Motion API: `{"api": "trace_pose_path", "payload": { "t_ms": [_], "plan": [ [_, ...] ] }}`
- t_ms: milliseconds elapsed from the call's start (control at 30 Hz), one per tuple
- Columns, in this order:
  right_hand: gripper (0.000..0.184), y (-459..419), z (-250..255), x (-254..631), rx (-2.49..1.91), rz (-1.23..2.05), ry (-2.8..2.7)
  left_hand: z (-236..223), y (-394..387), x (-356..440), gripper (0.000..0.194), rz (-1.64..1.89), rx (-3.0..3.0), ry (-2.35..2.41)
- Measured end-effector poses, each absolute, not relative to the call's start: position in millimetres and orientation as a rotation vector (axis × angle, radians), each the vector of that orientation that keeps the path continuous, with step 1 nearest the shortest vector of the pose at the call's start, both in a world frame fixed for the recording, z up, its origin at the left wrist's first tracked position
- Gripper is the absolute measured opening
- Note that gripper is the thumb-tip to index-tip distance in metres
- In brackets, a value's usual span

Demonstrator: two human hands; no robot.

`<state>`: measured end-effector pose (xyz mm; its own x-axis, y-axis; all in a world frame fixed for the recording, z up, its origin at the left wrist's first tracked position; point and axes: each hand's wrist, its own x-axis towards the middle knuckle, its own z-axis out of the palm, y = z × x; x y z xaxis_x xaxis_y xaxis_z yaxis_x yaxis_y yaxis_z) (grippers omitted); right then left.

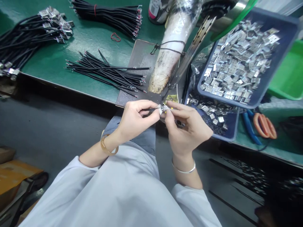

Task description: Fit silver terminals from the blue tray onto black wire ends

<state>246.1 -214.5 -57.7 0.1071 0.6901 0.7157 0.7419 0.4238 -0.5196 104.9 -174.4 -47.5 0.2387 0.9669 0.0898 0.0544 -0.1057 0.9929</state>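
Note:
Between thumb and fingers, my left hand [139,118] pinches a short black cable [149,109] close to its stripped end. My right hand [186,124] is closed on a small silvery metal connector [166,108], held against the cable's wire end. Both hands meet just off the front edge of the bench, so the cable's other end is hidden. Beyond them lies a loose pile of black cables [111,71] with bare wire tips. A dark metal plate [125,94] lies under part of that pile.
A blue tray [258,105] of metal shells overlaps a lower bin [230,137] of connectors. Orange-handled pliers [265,126] lie at the right. A white wrapped tube [168,56] leans over the bench. Bundled cables [113,15] and cables with connectors [26,37] lie at the back left.

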Motion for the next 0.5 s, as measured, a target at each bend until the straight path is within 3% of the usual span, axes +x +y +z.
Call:
{"api": "trace_pose_path", "payload": {
  "t_ms": [133, 500],
  "plan": [
    [0.008, -217, -55, 245, -1.319, 0.201, -1.531, -49, -173, 103, 0.015, 1.178, 1.543, 1.032],
    [0.011, -210, -52, 244, -1.334, 0.280, -1.491, -54, -163, 109, 0.014, 1.220, 1.543, 1.066]
  ]
}}
